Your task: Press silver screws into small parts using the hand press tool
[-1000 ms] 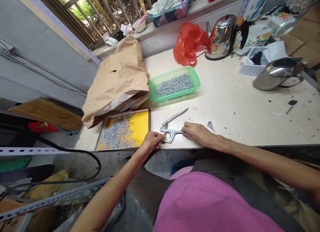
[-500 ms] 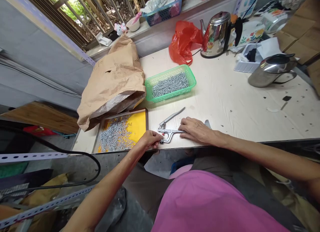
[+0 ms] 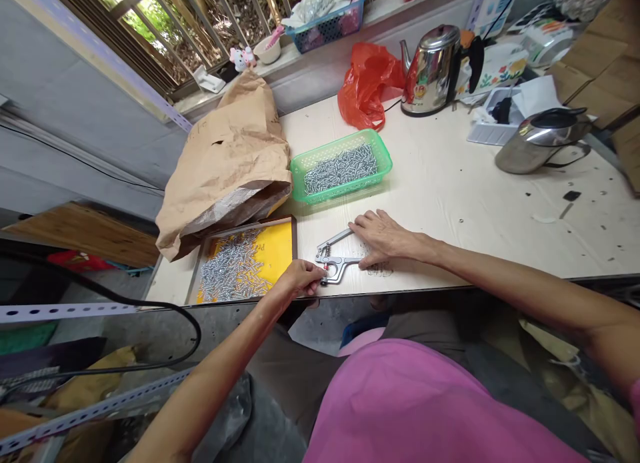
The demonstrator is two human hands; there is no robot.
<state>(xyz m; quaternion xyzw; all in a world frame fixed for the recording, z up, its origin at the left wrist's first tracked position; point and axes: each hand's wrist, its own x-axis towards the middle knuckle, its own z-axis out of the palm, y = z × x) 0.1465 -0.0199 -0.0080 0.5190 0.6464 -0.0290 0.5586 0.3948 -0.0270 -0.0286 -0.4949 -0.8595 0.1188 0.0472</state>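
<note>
A metal hand plier tool (image 3: 334, 258) lies near the table's front edge, its two handles pointing right. My left hand (image 3: 299, 279) pinches something small at the tool's jaw, where a red spot shows; I cannot make out the piece. My right hand (image 3: 383, 236) lies over both handles, fingers wrapped on the upper one and thumb at the lower. Left of the tool stands a yellow-bottomed tray (image 3: 280, 244) with a heap of small metal parts. Behind the tool a green basket (image 3: 382, 151) holds more such parts.
A brown paper sack (image 3: 230, 156) lies at the table's left. A red plastic bag (image 3: 364, 83), two steel kettles (image 3: 434, 70) (image 3: 543, 140) and a white tray (image 3: 493, 126) stand at the back and right. Small dark scraps dot the right side.
My right hand has moved up from the lower handle and now covers both handles, closing on the upper one. My left hand stays at the jaw.
</note>
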